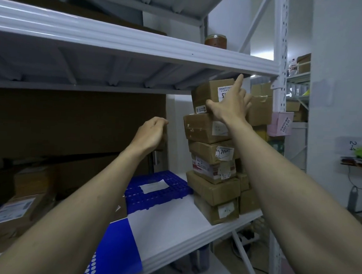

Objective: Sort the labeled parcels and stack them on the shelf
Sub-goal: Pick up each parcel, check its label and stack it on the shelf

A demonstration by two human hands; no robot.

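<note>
On the right side of the white shelf point(172, 235) stands a tall stack of brown labeled parcels point(213, 191), leaning a little and rising almost to the shelf board above. The right hand point(228, 105) lies against the front of the top parcel point(210, 92), fingers spread and straight, the thumb at the box's lower edge and the forefinger stretched up toward its top right corner; it presses rather than grips. The left hand point(149, 133) hangs in the air to the left of the stack, touching nothing, fingers loosely curled and holding nothing.

The step in hand looks like seating the top parcel squarely on the column. Next, the box probably wants a gentle push back until it sits flush with the one beneath, with the left hand ready to steady the stack's left side, since the pile is uneven and could tip. To the left on the shelf lie a blue plastic grid tray point(153, 191) and more cardboard boxes point(15, 211) nearer the camera.
</note>
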